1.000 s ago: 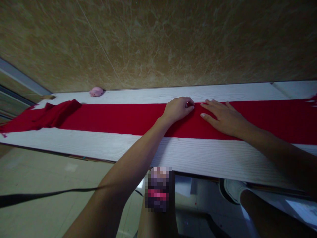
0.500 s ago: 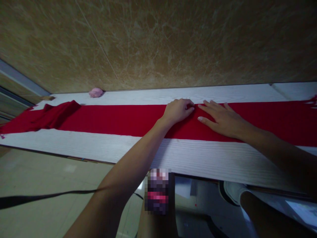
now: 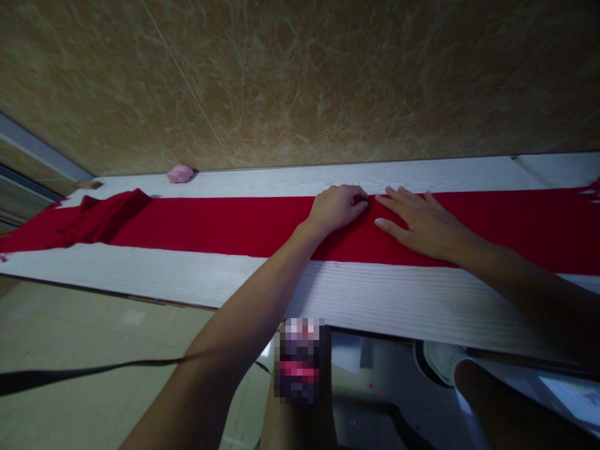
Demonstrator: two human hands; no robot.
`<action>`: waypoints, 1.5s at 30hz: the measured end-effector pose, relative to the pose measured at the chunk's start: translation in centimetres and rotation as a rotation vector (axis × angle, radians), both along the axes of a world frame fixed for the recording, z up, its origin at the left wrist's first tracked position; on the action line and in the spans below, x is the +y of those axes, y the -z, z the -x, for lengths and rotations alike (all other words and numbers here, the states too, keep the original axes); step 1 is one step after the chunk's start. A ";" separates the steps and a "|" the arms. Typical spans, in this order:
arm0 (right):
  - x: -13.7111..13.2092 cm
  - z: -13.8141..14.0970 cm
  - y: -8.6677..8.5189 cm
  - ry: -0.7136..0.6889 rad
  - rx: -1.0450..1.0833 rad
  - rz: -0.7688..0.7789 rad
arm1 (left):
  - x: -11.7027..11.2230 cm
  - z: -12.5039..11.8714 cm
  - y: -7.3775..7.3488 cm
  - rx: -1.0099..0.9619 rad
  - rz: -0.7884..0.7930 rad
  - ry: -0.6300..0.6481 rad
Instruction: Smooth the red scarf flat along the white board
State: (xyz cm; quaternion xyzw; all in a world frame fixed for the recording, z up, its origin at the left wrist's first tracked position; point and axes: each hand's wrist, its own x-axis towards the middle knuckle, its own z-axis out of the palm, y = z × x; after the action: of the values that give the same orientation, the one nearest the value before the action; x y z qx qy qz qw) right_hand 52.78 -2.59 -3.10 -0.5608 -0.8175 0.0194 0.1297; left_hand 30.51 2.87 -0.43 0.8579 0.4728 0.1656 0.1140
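A long red scarf (image 3: 225, 225) with fringed ends lies stretched across a white wood-grain board (image 3: 398, 294). Toward the far left it is bunched and wrinkled; elsewhere it lies mostly flat. My left hand (image 3: 337, 206) rests on the scarf near its far edge, fingers curled and thumb close to the fingertips, pinching at the cloth there. Just to the right, my right hand (image 3: 419, 225) lies palm down on the scarf with its fingers spread.
A small pink pig figure (image 3: 180, 174) sits at the back by the brown marbled wall (image 3: 304, 81). A small brown block (image 3: 88, 185) is at the far left. A dark strap (image 3: 94, 370) crosses the lower left. Below the board's front edge are my legs and a shoe (image 3: 440, 361).
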 end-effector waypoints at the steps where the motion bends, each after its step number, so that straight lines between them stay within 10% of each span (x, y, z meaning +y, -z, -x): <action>1: 0.0 0.1 0.0 0.005 -0.009 0.016 | 0.0 0.0 0.0 0.003 0.004 -0.002; 45: 0.2 -0.1 -0.2 0.035 0.006 -0.055 | 0.0 0.0 0.0 0.000 -0.002 0.001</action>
State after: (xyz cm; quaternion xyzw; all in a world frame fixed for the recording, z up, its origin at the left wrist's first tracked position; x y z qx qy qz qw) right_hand 52.91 -2.40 -2.87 -0.5712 -0.8073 -0.0038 0.1481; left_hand 30.47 2.85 -0.43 0.8584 0.4720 0.1659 0.1132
